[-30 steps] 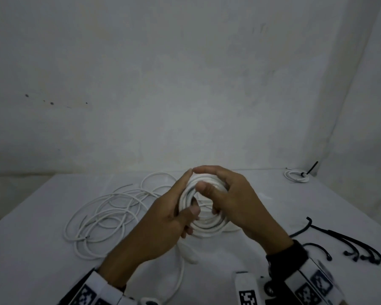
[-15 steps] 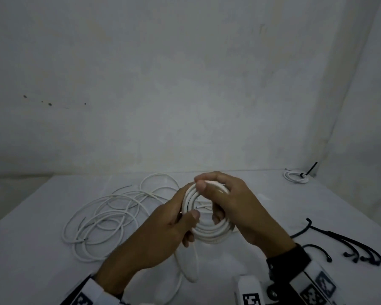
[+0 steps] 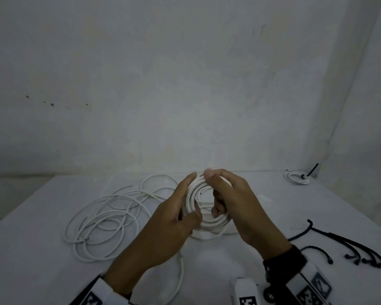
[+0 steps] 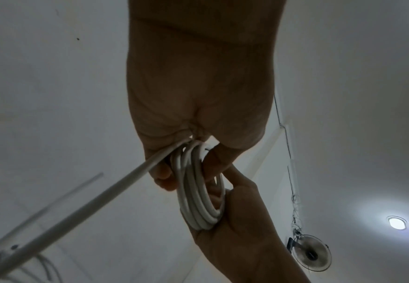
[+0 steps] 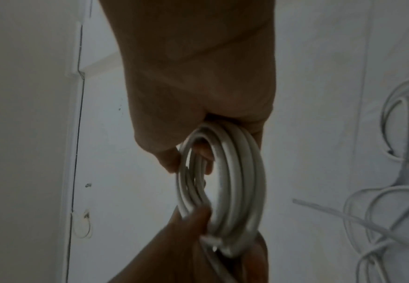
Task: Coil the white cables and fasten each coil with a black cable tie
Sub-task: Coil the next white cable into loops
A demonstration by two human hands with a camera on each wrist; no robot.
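Note:
A white cable coil (image 3: 204,208) (image 4: 199,188) (image 5: 225,183) is held upright above the table (image 3: 31,271) between both hands. My left hand (image 3: 180,212) grips its left rim, thumb in front. My right hand (image 3: 220,194) grips the right rim, fingers curled through the centre. The cable's loose tail (image 3: 180,280) hangs from the coil toward the table's near edge. Black cable ties (image 3: 348,245) lie at the right. A loose tangle of white cable (image 3: 106,219) lies at the left.
A small coiled cable with a black tie (image 3: 298,178) sits in the far right corner by the wall. A marked white device (image 3: 244,291) lies at the near edge next to my right wrist.
Both hands have turned the coil a little and shifted their grip on it. The hanging tail has swung slightly, and more cable is wound in.

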